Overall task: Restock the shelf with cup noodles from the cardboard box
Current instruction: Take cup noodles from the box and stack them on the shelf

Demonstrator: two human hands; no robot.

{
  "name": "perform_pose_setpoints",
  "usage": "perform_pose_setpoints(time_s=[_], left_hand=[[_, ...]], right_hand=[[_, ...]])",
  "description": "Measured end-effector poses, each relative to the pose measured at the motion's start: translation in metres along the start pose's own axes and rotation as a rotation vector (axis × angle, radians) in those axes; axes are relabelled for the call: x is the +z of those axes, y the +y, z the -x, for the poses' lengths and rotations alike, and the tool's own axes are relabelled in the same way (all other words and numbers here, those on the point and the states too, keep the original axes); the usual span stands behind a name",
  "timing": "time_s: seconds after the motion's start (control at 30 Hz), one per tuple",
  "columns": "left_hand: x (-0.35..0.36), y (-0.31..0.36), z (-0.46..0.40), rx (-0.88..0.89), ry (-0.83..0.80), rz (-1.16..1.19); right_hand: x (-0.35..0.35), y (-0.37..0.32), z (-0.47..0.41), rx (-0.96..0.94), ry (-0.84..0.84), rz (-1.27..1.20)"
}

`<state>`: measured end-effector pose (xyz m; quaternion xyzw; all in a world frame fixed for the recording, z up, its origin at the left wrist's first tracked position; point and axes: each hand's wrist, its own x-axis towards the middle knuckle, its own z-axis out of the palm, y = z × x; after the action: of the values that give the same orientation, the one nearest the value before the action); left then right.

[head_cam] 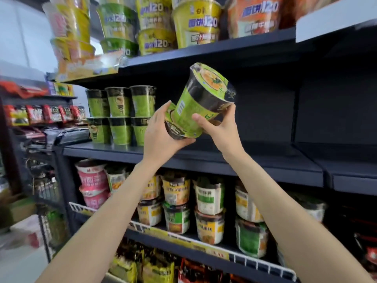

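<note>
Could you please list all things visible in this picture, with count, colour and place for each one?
held cups: two, green and black, tilted, in front of the middle shelf
stacked cups: six showing, green and black, two layers, left end of the middle shelf
middle shelf: one, dark, bare to the right of the stacked cups
top shelf tubs: several, yellow, green and orange, stacked
lower shelf cups: many, white, yellow, green and pink, stacked behind a white wire rail
packets: several, yellow and dark, bottom shelf
side rack packets: a row, red and dark, far left
left hand: holds the lower cup from below
right hand: grips the upper cup's side
</note>
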<state>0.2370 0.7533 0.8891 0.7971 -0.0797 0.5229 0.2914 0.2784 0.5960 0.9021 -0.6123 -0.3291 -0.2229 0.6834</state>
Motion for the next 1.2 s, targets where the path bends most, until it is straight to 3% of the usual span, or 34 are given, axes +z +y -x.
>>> perform_pose_setpoints(time_s=[0.27, 0.53, 0.77, 0.93, 1.2], left_hand=[[0.048, -0.077, -0.075, -0.200, -0.102, -0.098], [0.078, -0.143, -0.120, -0.244, -0.160, -0.047], [0.081, -0.175, -0.133, -0.318, -0.312, -0.174], [0.082, -0.186, -0.131, -0.260, -0.428, -0.130], [0.073, -0.198, -0.133, -0.244, -0.482, 0.046]], right_hand=[[0.054, 0.041, -0.103, -0.018, 0.035, 0.352], [0.101, 0.078, -0.165, 0.090, 0.094, 0.521], [0.126, 0.104, -0.177, 0.068, 0.076, 0.656], [0.127, 0.103, -0.181, 0.104, 0.070, 0.643], [0.130, 0.101, -0.175, 0.102, 0.066, 0.725]])
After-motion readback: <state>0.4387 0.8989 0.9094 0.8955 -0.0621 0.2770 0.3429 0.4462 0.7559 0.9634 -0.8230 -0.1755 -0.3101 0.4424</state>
